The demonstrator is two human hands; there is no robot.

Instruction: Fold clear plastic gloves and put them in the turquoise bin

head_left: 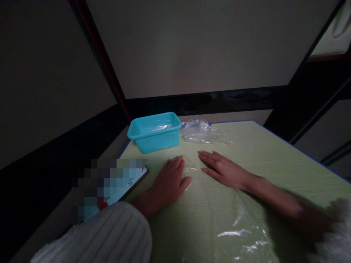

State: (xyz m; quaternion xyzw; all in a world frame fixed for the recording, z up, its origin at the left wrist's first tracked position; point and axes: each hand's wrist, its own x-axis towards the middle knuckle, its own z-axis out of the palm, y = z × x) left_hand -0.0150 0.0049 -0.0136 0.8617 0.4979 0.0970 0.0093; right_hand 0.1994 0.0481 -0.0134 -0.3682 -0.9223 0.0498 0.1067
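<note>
A clear plastic bag point(233, 226) lies spread on the pale green tabletop, its narrow far end between my two hands. My left hand point(171, 182) rests palm down on the left side of that end, fingers stretched forward and thumb out to the right. Across from it, my right hand point(219, 166) lies flat with fingers extended to the left, touching the bag's upper right part. Neither hand grips anything. Light glints off creases in the plastic near the front.
A turquoise plastic basket point(156, 142) with clear plastic inside stands at the back left. Beside it sits a crumpled heap of clear plastic bags point(203, 131). A phone or tablet point(126, 184), partly blurred out, lies at the left edge. The table point(263, 146) meets a wall behind.
</note>
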